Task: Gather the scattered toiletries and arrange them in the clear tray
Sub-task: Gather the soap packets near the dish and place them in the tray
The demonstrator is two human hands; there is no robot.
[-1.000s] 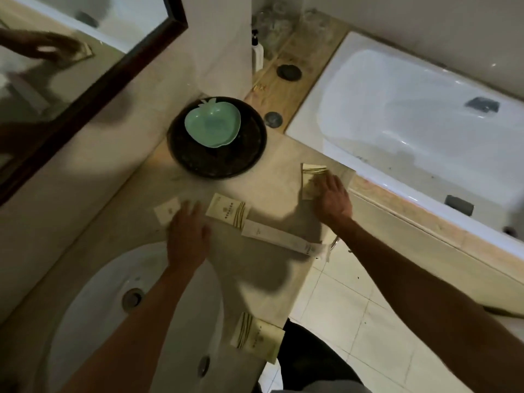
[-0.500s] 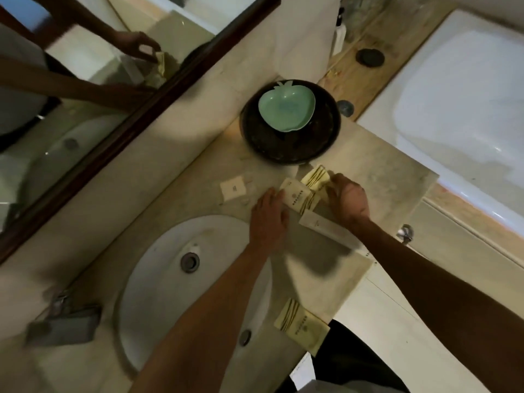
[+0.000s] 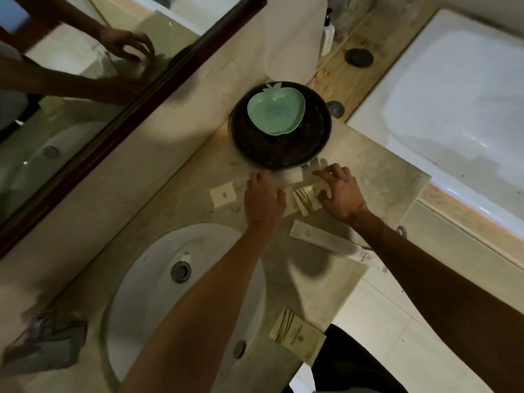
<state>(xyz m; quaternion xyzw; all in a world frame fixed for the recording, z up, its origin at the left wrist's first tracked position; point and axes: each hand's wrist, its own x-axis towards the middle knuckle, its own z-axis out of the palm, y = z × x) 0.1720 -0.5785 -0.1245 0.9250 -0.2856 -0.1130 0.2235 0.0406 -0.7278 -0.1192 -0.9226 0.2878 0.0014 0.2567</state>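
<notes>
Two cream packets with gold stripes (image 3: 307, 200) lie stacked on the marble counter (image 3: 377, 177), just in front of a dark round plate (image 3: 283, 154). My left hand (image 3: 265, 201) covers their left end and my right hand (image 3: 341, 194) grips their right end. A blurred clear tray (image 3: 296, 175) shows between my fingertips, against the plate's rim. A small square packet (image 3: 223, 195) lies left of my left hand. A long white box (image 3: 320, 239) lies under my right wrist. Another striped packet (image 3: 296, 334) sits at the counter's front edge.
A green apple-shaped dish (image 3: 276, 110) rests on the dark plate. A white sink basin (image 3: 158, 279) lies under my left forearm. A mirror (image 3: 85, 95) runs along the left wall, a bathtub (image 3: 453, 95) fills the right. A crumpled wrapper (image 3: 45, 344) lies at the lower left.
My right hand slid a striped packet from the counter's right edge to the middle, onto the second packet. My left hand moved right off the small square packet to meet it.
</notes>
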